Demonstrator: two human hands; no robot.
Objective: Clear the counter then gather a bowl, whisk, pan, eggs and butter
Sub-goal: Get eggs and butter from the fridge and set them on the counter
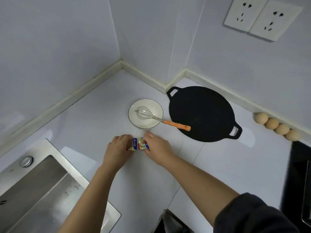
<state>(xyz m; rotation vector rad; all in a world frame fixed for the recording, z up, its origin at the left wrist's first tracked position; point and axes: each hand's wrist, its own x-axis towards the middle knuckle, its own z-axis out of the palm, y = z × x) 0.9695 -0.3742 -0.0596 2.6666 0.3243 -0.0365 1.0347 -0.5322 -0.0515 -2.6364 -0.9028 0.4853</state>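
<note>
Butter packet [138, 144] pinched by left hand [117, 147], right hand [157, 148], near bowl [151, 105].

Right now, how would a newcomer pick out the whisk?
Start at the round black pan on the counter. Just left of it sits a white bowl. The whisk lies with its wire head inside that bowl, and it is the only thing with an orange handle.

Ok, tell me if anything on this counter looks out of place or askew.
Nothing spilled or broken. The whisk lies tilted in the bowl, its orange handle reaching over the edge of the pan. Four eggs sit loose in a row by the wall, so they might roll.
</note>
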